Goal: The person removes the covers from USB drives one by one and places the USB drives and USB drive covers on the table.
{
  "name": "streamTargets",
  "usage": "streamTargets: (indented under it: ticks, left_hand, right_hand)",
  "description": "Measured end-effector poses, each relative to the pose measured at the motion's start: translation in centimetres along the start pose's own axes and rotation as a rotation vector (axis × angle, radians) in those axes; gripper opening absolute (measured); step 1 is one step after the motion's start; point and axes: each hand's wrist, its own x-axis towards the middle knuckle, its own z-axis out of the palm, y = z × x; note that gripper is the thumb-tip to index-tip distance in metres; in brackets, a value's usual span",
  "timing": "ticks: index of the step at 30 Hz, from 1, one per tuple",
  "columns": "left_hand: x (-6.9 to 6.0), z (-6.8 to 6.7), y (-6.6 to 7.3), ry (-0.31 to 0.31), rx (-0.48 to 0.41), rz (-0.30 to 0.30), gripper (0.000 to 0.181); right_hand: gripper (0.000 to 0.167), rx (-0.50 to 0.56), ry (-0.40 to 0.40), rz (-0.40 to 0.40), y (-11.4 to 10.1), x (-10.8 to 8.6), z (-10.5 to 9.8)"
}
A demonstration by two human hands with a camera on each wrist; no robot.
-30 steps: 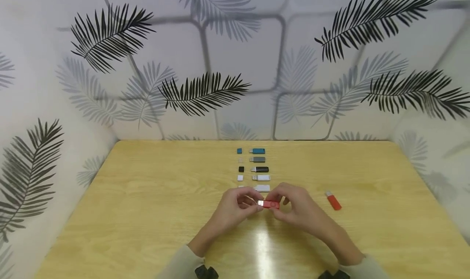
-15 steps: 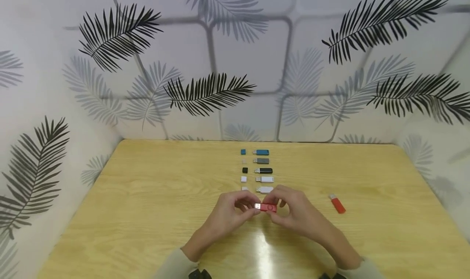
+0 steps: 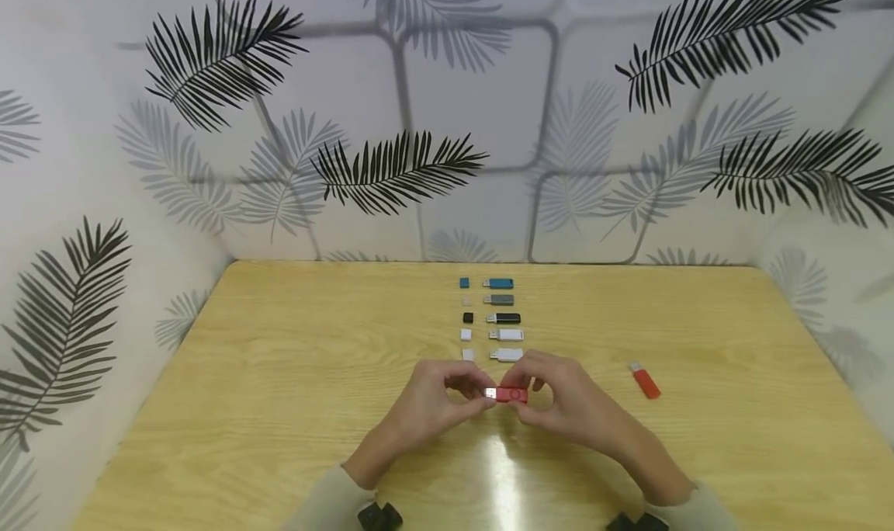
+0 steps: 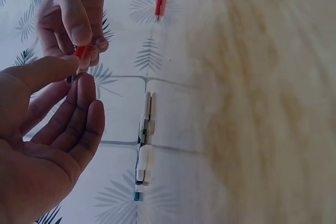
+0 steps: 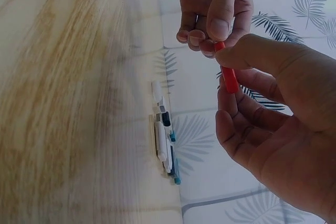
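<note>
In the head view, a red USB flash drive [image 3: 514, 394] with a bare metal plug is held level above the table between both hands. My left hand [image 3: 434, 400] pinches its plug end with thumb and forefinger. The red body is gripped by my right hand [image 3: 571, 397], thumb in front and fingers behind. The right wrist view shows the red body [image 5: 230, 81] jutting below my right thumb. In the left wrist view, fingers cover most of the drive [image 4: 81, 51]. A second red flash drive [image 3: 646, 383] lies on the table to the right.
Beyond the hands, flash drives lie in a column: blue [image 3: 500, 283], grey [image 3: 500, 300], black [image 3: 506, 318] and two white ones [image 3: 507, 334]. Left of them runs a column of small caps, among them a blue cap [image 3: 464, 282] and a black cap [image 3: 468, 317]. A patterned wall backs the wooden table [image 3: 293, 360].
The head view has shifted slightly. Both hands keep the red flash drive between them, a little nearer the body and to the left relative to the table.
</note>
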Motion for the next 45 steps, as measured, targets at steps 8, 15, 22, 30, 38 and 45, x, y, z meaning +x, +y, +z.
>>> streamTargets:
  ticks: [8, 15, 22, 30, 38, 45]
  left_hand:
    - [0.0, -0.6, 0.2, -0.020, -0.010, 0.007, 0.008]
    - [0.1, -0.7, 0.5, -0.008, -0.051, 0.055, 0.009]
    - [0.4, -1.2, 0.9, -0.017, -0.066, 0.087, 0.012]
    - [-0.1, -3.2, 0.5, 0.116, -0.042, 0.049, 0.012]
    - [0.1, -3.2, -0.4, 0.135, -0.020, 0.000, 0.013]
    - [0.4, -2.9, -1.1, 0.161, -0.037, -0.062, 0.016]
  right_hand:
    - [0.029, 0.037, -0.010, -0.041, -0.4, 0.0, -0.3]
    - [0.030, 0.050, 0.007, -0.076, -0.7, 0.1, -0.7]
    - [0.032, 0.042, 0.011, -0.072, -1.1, 0.3, -1.5]
    - [0.035, -0.108, 0.131, -0.102, -0.5, -0.4, -3.7]
    - [0.029, -0.105, 0.142, -0.064, 0.4, -0.5, -3.8]
    - [0.029, -0.061, 0.135, 0.036, 2.0, -0.6, -2.4]
